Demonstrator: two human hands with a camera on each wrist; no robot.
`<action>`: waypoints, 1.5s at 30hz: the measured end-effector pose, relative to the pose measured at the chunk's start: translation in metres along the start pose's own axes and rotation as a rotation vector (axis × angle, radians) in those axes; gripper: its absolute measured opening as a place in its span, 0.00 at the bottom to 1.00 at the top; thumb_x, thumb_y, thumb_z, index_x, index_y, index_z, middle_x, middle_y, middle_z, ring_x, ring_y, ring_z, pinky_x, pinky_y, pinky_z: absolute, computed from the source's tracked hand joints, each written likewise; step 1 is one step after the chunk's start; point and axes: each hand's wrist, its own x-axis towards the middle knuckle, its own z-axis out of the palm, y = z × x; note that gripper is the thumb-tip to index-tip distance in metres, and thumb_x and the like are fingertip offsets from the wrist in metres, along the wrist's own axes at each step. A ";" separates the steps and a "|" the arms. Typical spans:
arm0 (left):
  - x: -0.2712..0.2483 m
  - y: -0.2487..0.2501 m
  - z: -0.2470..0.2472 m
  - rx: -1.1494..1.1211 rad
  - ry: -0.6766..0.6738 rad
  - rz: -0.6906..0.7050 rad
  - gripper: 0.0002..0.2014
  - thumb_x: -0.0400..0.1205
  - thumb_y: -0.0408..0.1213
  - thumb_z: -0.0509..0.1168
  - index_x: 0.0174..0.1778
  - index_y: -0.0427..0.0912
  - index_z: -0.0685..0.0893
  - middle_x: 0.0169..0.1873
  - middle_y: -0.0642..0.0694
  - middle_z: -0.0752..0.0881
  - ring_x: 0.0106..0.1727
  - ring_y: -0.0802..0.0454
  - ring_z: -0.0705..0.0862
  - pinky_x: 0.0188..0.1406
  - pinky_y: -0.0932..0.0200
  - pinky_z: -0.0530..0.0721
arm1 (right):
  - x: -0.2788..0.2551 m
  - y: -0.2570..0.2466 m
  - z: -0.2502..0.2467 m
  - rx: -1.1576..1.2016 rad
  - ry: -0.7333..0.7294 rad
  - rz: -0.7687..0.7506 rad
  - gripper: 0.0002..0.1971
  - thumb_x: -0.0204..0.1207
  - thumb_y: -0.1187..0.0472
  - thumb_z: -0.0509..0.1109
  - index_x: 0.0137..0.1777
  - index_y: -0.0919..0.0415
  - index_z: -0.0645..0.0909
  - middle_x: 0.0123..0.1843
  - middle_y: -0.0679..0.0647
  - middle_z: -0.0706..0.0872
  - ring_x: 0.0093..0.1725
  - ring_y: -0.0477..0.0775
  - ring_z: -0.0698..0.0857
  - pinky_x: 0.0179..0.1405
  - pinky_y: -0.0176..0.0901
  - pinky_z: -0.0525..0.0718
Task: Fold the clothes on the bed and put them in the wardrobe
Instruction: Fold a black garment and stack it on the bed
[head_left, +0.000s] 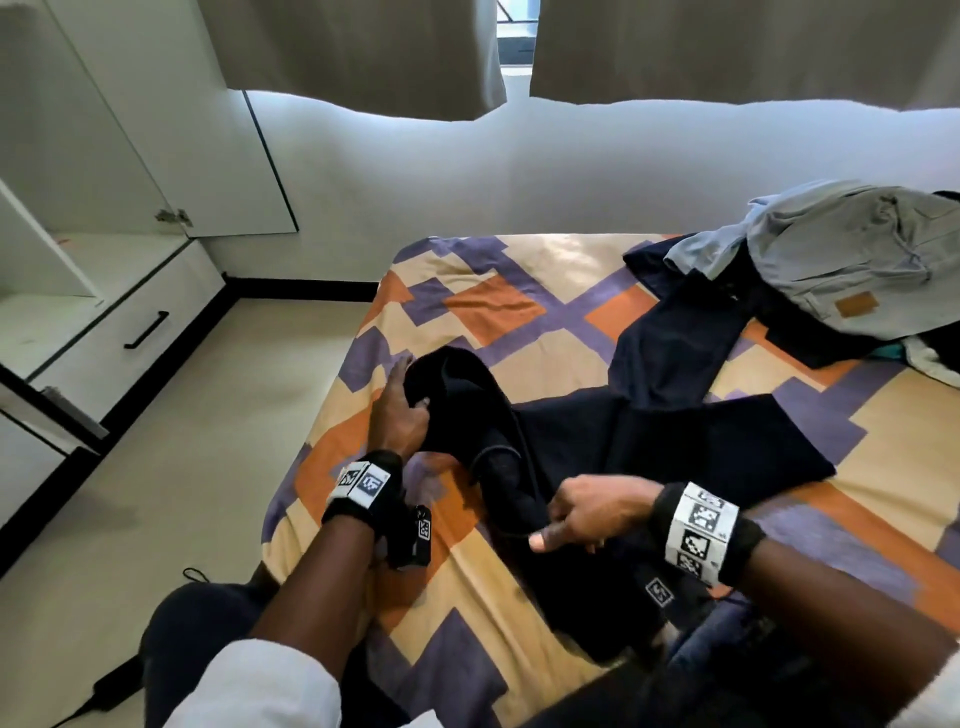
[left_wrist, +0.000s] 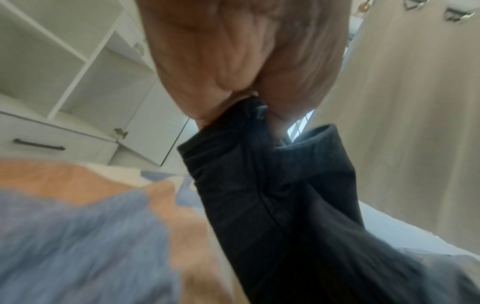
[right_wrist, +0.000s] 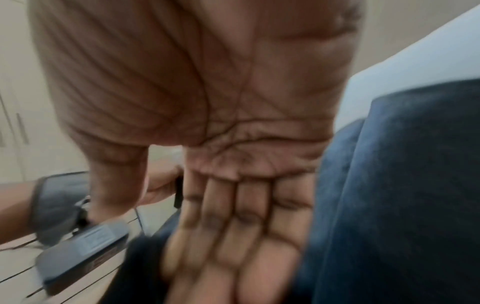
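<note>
A dark navy garment (head_left: 649, 447) lies spread across the middle of the patterned bed (head_left: 493, 291). Its left part is lifted and bunched. My left hand (head_left: 402, 410) grips that raised end, and the left wrist view shows the left hand (left_wrist: 249, 96) pinching the dark cloth (left_wrist: 272, 195) between thumb and fingers. My right hand (head_left: 571, 519) pinches the garment's near edge, close to the front of the bed. The right wrist view is blurred: the right hand's fingers (right_wrist: 233, 226) curl inward beside dark blue fabric (right_wrist: 402, 185).
More clothes are piled at the bed's back right: pale grey jeans (head_left: 857, 260) over navy trousers (head_left: 675, 338). The white wardrobe (head_left: 78, 260) stands open on the left, with shelves and a drawer (head_left: 145, 330). Bare floor lies between it and the bed. Curtains (head_left: 363, 52) hang behind.
</note>
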 end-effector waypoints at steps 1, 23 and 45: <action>0.003 0.008 -0.002 0.004 -0.016 0.016 0.32 0.80 0.26 0.65 0.81 0.46 0.69 0.74 0.43 0.79 0.73 0.44 0.77 0.72 0.56 0.74 | 0.002 0.001 -0.011 0.155 0.084 -0.026 0.20 0.77 0.41 0.70 0.36 0.59 0.81 0.33 0.55 0.89 0.37 0.60 0.90 0.33 0.41 0.83; -0.002 0.009 -0.016 -0.132 -0.309 0.059 0.12 0.81 0.34 0.71 0.60 0.41 0.86 0.51 0.49 0.90 0.54 0.53 0.87 0.56 0.57 0.80 | 0.056 0.005 -0.129 0.505 0.993 0.024 0.06 0.72 0.69 0.63 0.34 0.67 0.76 0.33 0.59 0.79 0.37 0.56 0.78 0.28 0.44 0.67; -0.032 0.030 0.017 0.113 -0.938 -0.019 0.22 0.71 0.38 0.81 0.60 0.45 0.84 0.53 0.52 0.90 0.55 0.56 0.87 0.67 0.47 0.80 | -0.002 0.004 -0.127 0.574 1.255 -0.395 0.13 0.70 0.56 0.80 0.39 0.60 0.77 0.34 0.50 0.81 0.36 0.45 0.77 0.40 0.42 0.75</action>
